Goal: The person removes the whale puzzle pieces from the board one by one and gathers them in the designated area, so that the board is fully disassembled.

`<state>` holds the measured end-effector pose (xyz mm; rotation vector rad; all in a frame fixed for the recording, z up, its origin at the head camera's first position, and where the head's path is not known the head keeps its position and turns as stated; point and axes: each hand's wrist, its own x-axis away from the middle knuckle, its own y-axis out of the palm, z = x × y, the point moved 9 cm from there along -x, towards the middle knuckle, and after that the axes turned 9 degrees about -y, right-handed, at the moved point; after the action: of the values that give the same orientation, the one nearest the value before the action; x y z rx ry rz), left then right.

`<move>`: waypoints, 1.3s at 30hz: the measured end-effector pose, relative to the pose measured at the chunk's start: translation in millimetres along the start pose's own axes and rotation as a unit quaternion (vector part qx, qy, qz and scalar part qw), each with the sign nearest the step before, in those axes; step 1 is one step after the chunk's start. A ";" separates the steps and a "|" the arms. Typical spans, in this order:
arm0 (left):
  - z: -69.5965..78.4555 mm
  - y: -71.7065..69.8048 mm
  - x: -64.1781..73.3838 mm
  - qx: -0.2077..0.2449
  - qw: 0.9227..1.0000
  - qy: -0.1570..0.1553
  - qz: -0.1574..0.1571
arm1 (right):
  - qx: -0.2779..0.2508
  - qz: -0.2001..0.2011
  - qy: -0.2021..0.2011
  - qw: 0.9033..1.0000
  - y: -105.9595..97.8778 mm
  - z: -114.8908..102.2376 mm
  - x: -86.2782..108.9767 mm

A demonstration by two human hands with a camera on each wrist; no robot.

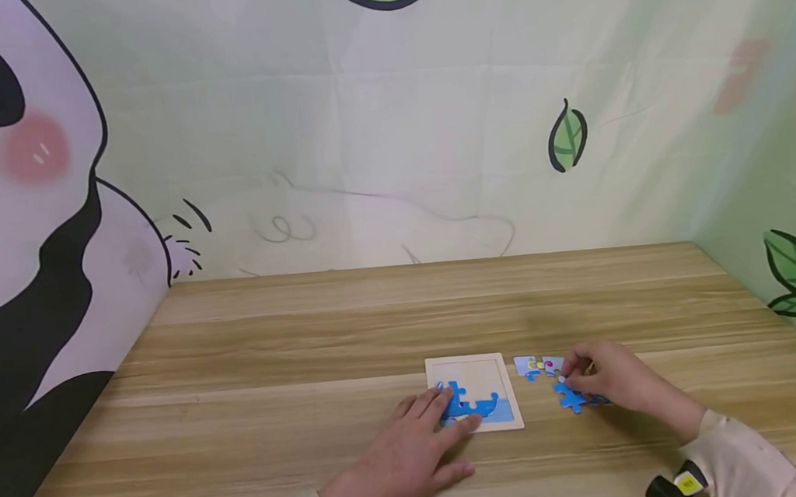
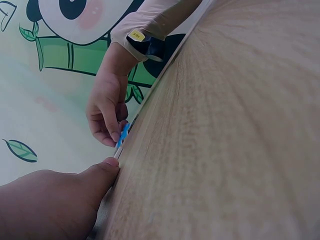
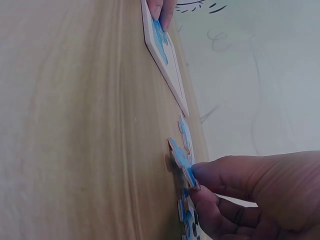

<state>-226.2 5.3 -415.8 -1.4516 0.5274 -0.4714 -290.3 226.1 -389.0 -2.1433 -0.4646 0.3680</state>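
Observation:
A square puzzle tray point(image 1: 463, 359) with a pale wooden border lies on the table, partly filled with blue whale pieces point(image 1: 477, 408). My left hand point(image 1: 410, 454) rests across its lower left side, fingers stretched out over the pieces and border. To the right of the tray, my right hand point(image 1: 615, 378) pinches a blue puzzle piece point(image 3: 182, 162) between thumb and fingers. In the right wrist view this piece is tilted above the tabletop. Bare wood shows in the upper part of the tray.
Light-blue loose pieces point(image 1: 525, 366) lie just right of the tray, and more loose pieces point(image 3: 187, 220) are under the right hand. Behind the wooden table point(image 1: 292, 335) stands a wall point(image 1: 242, 136) printed with a panda and leaves. A black band point(image 1: 676, 485) is on the right wrist.

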 end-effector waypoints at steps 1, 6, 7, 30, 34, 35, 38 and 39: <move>0.0 0.0 -0.1 0.001 1.000 0.000 0.000 | 0.002 0.000 0.001 1.000 0.0 -0.4 0.2; -0.2 0.1 -0.1 0.004 1.000 0.000 -0.002 | 0.003 -0.001 0.003 1.000 0.1 -1.2 0.8; -0.3 0.0 0.0 0.004 1.000 0.000 -0.002 | 0.001 -0.002 0.003 1.000 0.2 -1.3 0.8; 0.0 -0.5 -0.6 0.001 1.000 0.004 -0.012 | 0.011 0.007 0.005 1.000 -8.9 -7.2 -4.0; 0.3 -0.7 -0.9 0.001 1.000 0.005 -0.015 | 0.005 0.005 0.007 1.000 -10.8 -9.1 -6.8; 0.5 -1.0 -0.8 0.001 1.000 0.005 -0.014 | 0.003 0.003 0.008 1.000 -11.1 -9.3 -7.4; 0.7 -1.5 -0.6 0.000 1.000 0.006 -0.012 | -0.004 0.002 0.007 1.000 -12.0 -10.5 -8.6; 0.7 -1.6 -0.6 -0.001 1.000 0.006 -0.011 | -0.008 0.002 0.008 1.000 -12.5 -11.0 -9.0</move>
<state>-226.2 6.1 -414.2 -1.4583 0.5221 -0.4984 -296.0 220.8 -371.7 -2.1625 -0.4548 0.3497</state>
